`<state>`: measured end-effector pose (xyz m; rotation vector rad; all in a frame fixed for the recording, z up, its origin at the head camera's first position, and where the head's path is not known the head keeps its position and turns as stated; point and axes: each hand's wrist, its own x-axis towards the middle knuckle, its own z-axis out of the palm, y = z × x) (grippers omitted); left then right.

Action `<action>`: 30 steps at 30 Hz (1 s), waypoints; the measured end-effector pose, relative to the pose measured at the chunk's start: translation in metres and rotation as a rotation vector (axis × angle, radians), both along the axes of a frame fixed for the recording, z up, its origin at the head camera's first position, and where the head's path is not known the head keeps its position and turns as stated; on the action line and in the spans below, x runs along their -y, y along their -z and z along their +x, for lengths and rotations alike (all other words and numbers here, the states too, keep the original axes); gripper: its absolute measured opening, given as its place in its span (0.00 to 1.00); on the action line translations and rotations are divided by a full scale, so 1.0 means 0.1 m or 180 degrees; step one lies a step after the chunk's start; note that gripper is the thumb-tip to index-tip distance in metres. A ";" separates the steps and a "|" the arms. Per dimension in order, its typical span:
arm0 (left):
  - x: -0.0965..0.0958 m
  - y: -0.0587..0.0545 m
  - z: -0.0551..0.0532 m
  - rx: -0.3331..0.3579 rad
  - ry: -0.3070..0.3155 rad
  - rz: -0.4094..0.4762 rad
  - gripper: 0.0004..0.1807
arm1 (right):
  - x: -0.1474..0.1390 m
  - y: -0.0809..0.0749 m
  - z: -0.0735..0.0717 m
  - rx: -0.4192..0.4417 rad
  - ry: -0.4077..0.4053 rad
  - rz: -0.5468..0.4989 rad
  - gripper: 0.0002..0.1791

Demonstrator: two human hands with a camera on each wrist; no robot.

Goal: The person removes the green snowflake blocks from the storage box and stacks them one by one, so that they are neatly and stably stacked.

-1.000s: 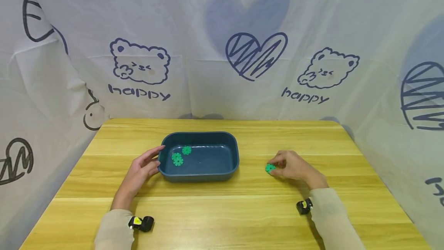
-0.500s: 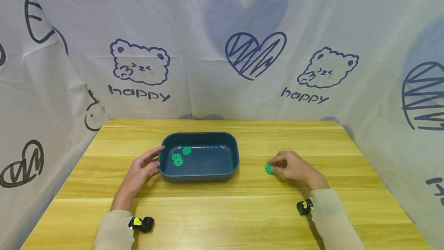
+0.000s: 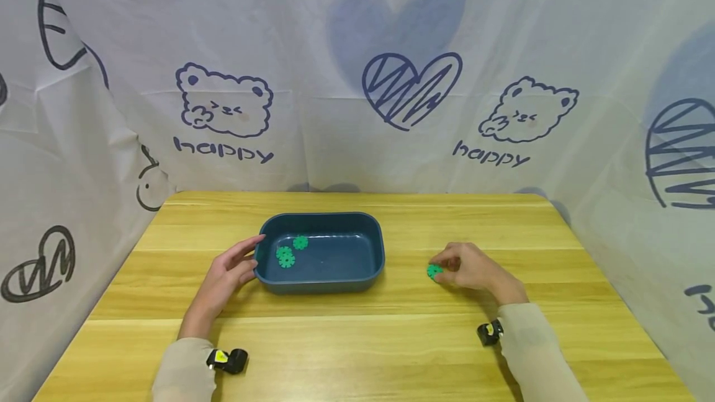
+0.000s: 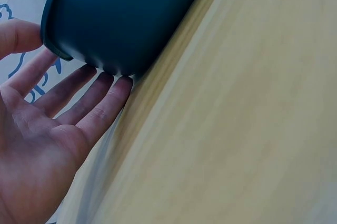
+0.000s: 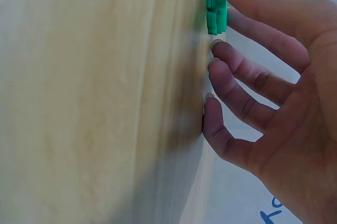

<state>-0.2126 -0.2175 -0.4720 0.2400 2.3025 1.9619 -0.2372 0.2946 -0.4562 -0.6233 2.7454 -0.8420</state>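
A dark blue rectangular bin (image 3: 341, 286) stands left of the table's middle. Inside, towards its left end, lie several green snowflake-shaped plastic discs (image 3: 300, 242), some overlapping. My left hand (image 3: 226, 273) touches the bin's left end; in the left wrist view its nearly straight fingers (image 4: 105, 109) rest on the outer wall and the thumb is at the rim. To the right of the bin, my right hand (image 3: 472, 272) pinches a green snowflake disc (image 3: 434, 272) between thumb and index finger, low over the wood. From the right wrist, that disc (image 5: 213, 8) looks two layers thick.
The wooden table (image 3: 357, 352) ends at the back against a white curtain (image 3: 324, 129) printed with bears and hearts. Similar cloth hangs on both sides. A small black camera (image 3: 229, 360) sits at the left wrist and another camera (image 3: 490, 332) at the right.
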 end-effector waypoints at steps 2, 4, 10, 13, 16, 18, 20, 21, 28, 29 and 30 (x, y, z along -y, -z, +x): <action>0.00 0.00 0.00 0.0002 0.0001 -0.0002 0.27 | 0.00 0.00 0.00 -0.0019 -0.0007 0.0004 0.18; 0.00 0.00 0.00 0.0001 0.0006 -0.0006 0.27 | 0.00 0.00 0.00 -0.0041 -0.0014 0.0020 0.17; 0.01 0.01 0.01 -0.0025 0.0020 -0.0006 0.27 | 0.00 0.02 0.01 -0.0056 0.0001 0.0030 0.17; 0.01 0.01 0.01 -0.0028 0.0024 -0.0014 0.27 | 0.00 0.03 0.01 -0.0057 0.0022 0.0030 0.18; 0.01 0.01 0.01 -0.0019 0.0025 -0.0036 0.27 | -0.01 0.03 0.01 -0.0050 0.0085 0.0036 0.18; 0.00 0.00 0.01 -0.0017 0.0026 -0.0051 0.27 | -0.02 0.01 0.02 -0.0069 0.0131 0.0039 0.19; 0.00 0.00 0.01 -0.0015 0.0026 -0.0053 0.27 | -0.02 -0.03 0.01 -0.0143 0.0152 0.0007 0.19; 0.00 0.00 0.01 -0.0017 0.0024 -0.0055 0.27 | -0.01 -0.06 0.01 -0.0182 0.0151 -0.0035 0.19; 0.01 0.01 0.00 -0.0026 0.0030 -0.0011 0.27 | 0.20 -0.27 -0.09 -0.0374 0.0040 -0.0438 0.16; 0.01 0.01 0.00 -0.0024 0.0030 -0.0003 0.27 | 0.26 -0.29 -0.10 -0.0364 0.0022 -0.0487 0.16; 0.01 0.01 0.00 -0.0018 0.0031 0.0003 0.27 | 0.31 -0.31 -0.12 -0.0352 0.0007 -0.0535 0.16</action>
